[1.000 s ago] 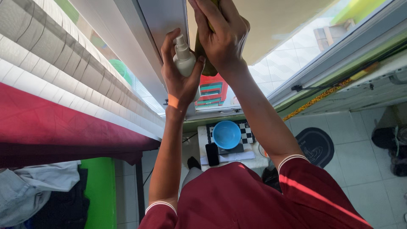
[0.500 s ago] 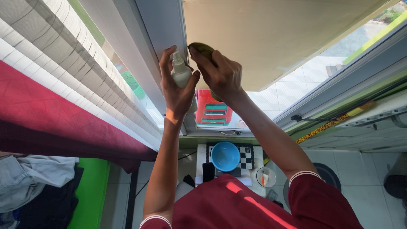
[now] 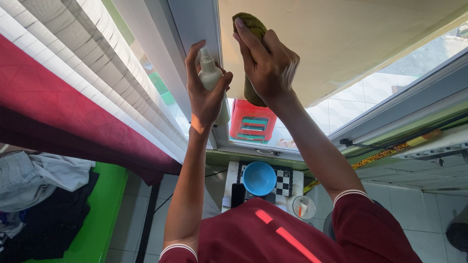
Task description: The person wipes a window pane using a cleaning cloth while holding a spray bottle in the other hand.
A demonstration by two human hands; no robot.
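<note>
My left hand (image 3: 204, 92) is wrapped around a small white spray bottle (image 3: 211, 78), held up against the grey window frame (image 3: 192, 29). My right hand (image 3: 269, 65) presses an olive-green cloth (image 3: 249, 27) flat against the window glass (image 3: 341, 34), just right of the frame. The cloth sticks out above my fingertips and hangs below my palm. Both arms reach upward, in dark red short sleeves with white trim.
White blinds (image 3: 92, 63) and a dark red curtain (image 3: 53, 107) hang at the left. Below stands a small table with a blue bowl (image 3: 259, 178), a checkered board (image 3: 282, 181), a dark phone (image 3: 238, 195) and a clear cup (image 3: 303, 207). Clothes (image 3: 34, 180) lie at lower left.
My right hand has slid the cloth upward and a little to the right on the glass. The left hand keeps the bottle by the frame.
</note>
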